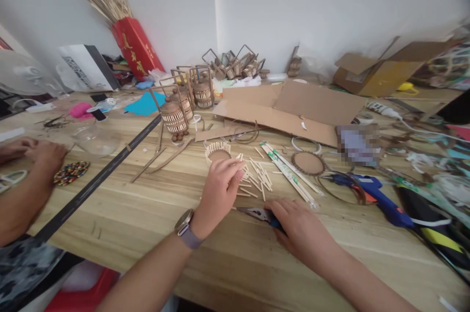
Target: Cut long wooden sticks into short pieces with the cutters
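My left hand (pixel 221 189), with a watch on its wrist, has thumb and fingers pinched together; the pale tip of a short wooden stick (pixel 240 156) shows at the fingertips. Right behind it stands a round cardboard base (pixel 219 155) ringed with short upright sticks, partly covered by the hand. Loose cut sticks (pixel 262 175) lie scattered to the right of my fingers. My right hand (pixel 299 228) is wrapped round a pair of pliers (pixel 260 213), whose jaws point left, low over the table. A small pale piece shows at the jaw tips.
Packs of long sticks (pixel 288 172), a second round base (pixel 308 162) and a blue glue gun (pixel 378 194) lie to the right. Finished small baskets (pixel 174 116) and flattened cardboard (pixel 316 106) are behind. At left, another person's hands (pixel 44 153) rest near a beaded piece (pixel 71 173).
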Motion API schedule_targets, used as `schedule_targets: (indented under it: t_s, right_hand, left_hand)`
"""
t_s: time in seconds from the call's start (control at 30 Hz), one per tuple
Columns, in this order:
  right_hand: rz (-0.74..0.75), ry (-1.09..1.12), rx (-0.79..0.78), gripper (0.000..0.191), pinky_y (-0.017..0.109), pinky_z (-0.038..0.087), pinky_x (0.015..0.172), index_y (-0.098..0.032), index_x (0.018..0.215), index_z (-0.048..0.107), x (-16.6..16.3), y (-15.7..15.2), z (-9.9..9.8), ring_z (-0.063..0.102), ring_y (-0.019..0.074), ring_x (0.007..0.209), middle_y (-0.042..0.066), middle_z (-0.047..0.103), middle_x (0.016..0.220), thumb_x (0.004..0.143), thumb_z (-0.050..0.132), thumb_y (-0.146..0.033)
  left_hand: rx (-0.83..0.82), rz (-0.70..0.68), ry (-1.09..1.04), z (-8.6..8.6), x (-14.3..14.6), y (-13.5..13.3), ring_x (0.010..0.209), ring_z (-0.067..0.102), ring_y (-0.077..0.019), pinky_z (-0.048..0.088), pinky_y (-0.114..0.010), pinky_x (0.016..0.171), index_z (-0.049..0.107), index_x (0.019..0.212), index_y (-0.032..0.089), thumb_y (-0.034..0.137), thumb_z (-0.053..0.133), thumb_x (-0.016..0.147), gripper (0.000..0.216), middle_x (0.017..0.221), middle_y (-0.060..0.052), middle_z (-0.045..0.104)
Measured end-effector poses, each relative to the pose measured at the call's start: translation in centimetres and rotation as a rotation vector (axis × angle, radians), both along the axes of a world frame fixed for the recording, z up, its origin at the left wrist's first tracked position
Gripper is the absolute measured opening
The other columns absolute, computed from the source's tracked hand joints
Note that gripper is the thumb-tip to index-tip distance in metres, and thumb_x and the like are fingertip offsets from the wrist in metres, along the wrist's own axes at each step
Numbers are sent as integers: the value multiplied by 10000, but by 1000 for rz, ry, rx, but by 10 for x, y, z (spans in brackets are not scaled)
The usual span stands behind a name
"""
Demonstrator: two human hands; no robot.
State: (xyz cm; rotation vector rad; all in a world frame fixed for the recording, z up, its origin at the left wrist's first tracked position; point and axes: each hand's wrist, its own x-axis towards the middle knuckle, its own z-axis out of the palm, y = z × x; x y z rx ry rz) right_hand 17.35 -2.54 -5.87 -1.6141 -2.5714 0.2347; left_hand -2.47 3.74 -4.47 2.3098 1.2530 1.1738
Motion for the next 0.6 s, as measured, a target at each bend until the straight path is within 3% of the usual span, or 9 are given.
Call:
schedule_targets:
  t_s: [0.17,0.33,0.47,0.6]
  right_hand:
    - [37,-25,-23,348,411,484,804,-169,1028,655,1,0,3,642,304,949,98,711,1016,723,605,-10]
    - [63,-28,-41,299,388,471,787,-182,1013,635,10,2,5,650,286,926,95,709,984,779,549,-16]
    - [111,-27,-94,330,348,460,773,-186,991,610,16,0,7,660,264,917,92,712,991,750,513,19]
    - [197,-71,-18,361,359,445,770,-179,959,609,18,-2,6,657,268,873,101,717,963,696,496,42]
  left_hand:
    - [-38,-23,83,3,0,-1,926,592,-218,444,-374,897,665,1059,168,254,409,992,278,983,-68,706]
    - [-101,-12,84,3,-1,1,871,600,-213,440,-336,836,669,955,184,277,386,994,301,900,-52,705]
    - [-212,-59,115,3,-1,1,851,618,-202,432,-307,817,662,847,196,289,381,989,328,833,-34,708]
    - [-254,-85,183,3,0,0,829,614,-197,422,-294,790,662,842,199,304,388,992,330,806,-26,706]
